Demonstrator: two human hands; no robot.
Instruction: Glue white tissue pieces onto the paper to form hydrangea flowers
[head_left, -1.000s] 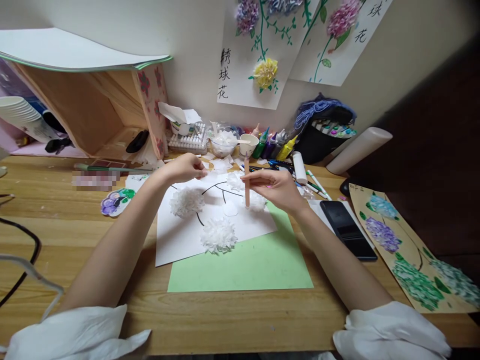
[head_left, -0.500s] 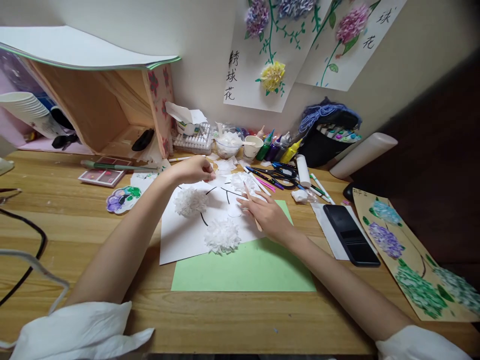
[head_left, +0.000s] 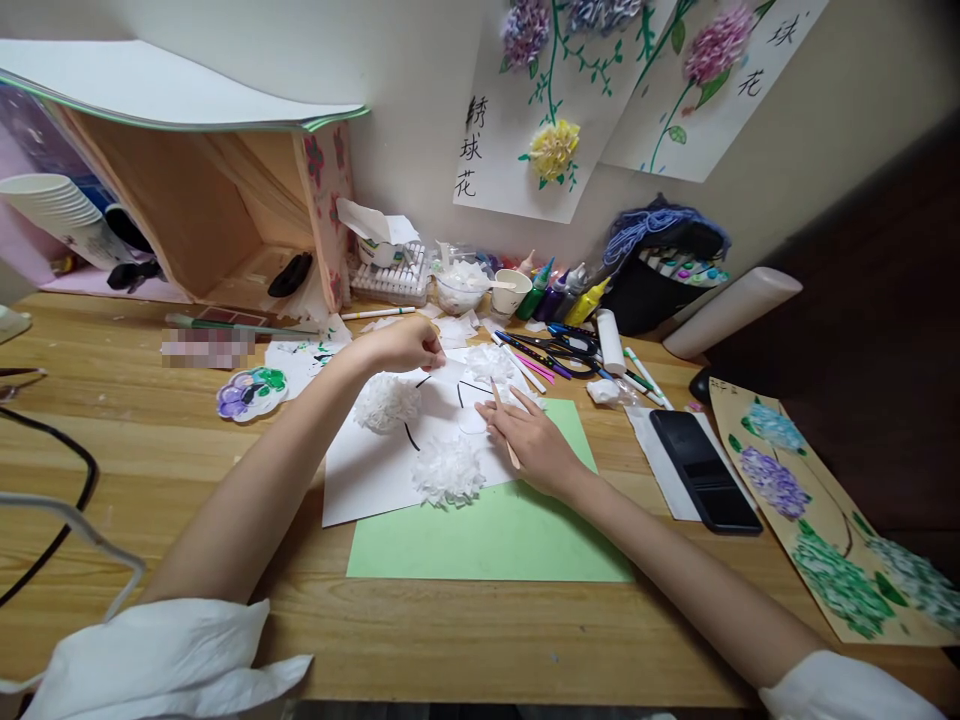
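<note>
White paper point(head_left: 360, 485) with black drawn lines lies partly over a green sheet point(head_left: 487, 545). Fluffy white paper flowers rest on it: one at the left point(head_left: 386, 402), one at the front point(head_left: 448, 472), one at the back point(head_left: 489, 364). Over the paper's back edge, my left hand point(head_left: 409, 347) pinches a small piece of thin white paper point(head_left: 450, 373). My right hand point(head_left: 525, 435), right of the flowers, holds a slim wooden stick point(head_left: 505, 425) between its fingers, low over the white paper.
Scissors point(head_left: 566, 350), pens and paint bottles point(head_left: 536, 290) stand or lie behind the papers. A bowl of white scraps point(head_left: 459, 290) and a paper cup point(head_left: 510, 293) are at the back. A phone point(head_left: 705, 470) and a flower picture point(head_left: 817, 500) lie right, a paint palette point(head_left: 251, 394) left.
The view has shifted slightly. My left hand has moved a little to the right with the thin paper. My right hand still holds the stick in nearly the same place.
</note>
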